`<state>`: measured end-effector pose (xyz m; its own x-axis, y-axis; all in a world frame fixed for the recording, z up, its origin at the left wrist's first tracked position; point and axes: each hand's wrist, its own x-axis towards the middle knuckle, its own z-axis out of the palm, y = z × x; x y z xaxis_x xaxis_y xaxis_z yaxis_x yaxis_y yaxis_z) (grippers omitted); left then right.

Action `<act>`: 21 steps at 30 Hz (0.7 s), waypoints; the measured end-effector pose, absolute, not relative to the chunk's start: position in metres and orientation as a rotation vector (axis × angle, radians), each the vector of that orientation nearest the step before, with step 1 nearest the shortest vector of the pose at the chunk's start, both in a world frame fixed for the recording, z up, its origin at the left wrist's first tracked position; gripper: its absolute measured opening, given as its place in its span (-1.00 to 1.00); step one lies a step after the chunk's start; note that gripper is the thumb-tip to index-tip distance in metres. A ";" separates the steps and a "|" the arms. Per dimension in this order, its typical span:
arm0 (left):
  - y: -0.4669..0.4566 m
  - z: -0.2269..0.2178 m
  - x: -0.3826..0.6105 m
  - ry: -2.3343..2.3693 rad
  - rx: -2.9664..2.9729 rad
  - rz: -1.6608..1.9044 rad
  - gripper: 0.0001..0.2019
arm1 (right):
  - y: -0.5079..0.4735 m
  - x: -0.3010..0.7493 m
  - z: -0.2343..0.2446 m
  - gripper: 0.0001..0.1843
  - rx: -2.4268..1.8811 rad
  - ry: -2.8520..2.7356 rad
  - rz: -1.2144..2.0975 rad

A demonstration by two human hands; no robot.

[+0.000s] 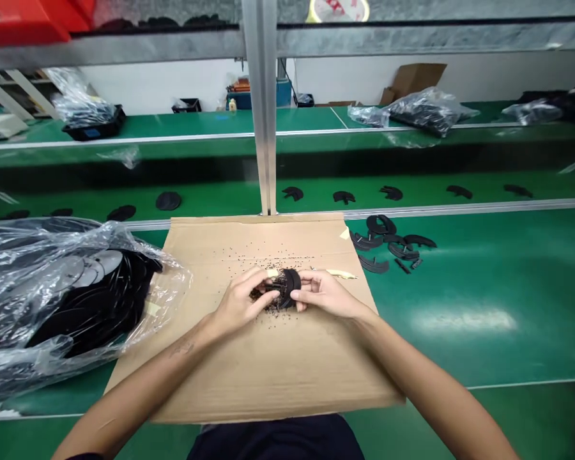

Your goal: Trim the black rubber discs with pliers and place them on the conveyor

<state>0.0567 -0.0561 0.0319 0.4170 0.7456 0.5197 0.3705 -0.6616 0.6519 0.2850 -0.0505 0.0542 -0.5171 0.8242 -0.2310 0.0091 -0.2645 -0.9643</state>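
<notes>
The left hand (242,301) and right hand (324,295) both pinch a curved black piece (291,285), its long axis running roughly 12 to 6 o'clock, above a cardboard sheet (268,383) (black specks (239,255) lie scattered around).

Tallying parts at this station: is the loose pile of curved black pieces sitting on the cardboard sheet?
No, the curved black pieces lie on the green bench, just right of the cardboard sheet.

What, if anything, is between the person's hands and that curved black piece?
Nothing visible: the left hand and right hand are both directly on the curved black piece. Small black crumbs lie beneath, on the cardboard sheet.
</notes>
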 end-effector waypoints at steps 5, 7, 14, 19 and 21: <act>-0.001 0.059 0.084 1.066 2.421 0.878 -0.77 | -0.037 0.318 0.050 -0.47 -1.150 -1.099 1.476; 0.032 0.069 0.108 1.188 2.529 0.598 -0.78 | -0.032 0.330 0.044 -0.50 -1.142 -1.034 1.377; 0.148 0.067 0.190 1.659 2.458 0.198 -0.77 | -0.031 0.328 0.026 -0.52 -1.117 -0.942 1.249; 0.185 0.052 0.204 1.888 2.290 0.067 -0.62 | -0.036 0.323 0.025 -0.53 -1.112 -0.998 1.228; 0.190 0.048 0.204 1.890 2.287 0.058 -0.63 | -0.035 0.328 0.025 -0.54 -1.122 -1.004 1.198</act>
<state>0.2036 0.1898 0.0480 0.1944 0.9776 -0.0807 0.9709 -0.1800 0.1582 0.3279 -0.0345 0.0251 0.1114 0.9938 0.0014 -0.1747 0.0209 -0.9844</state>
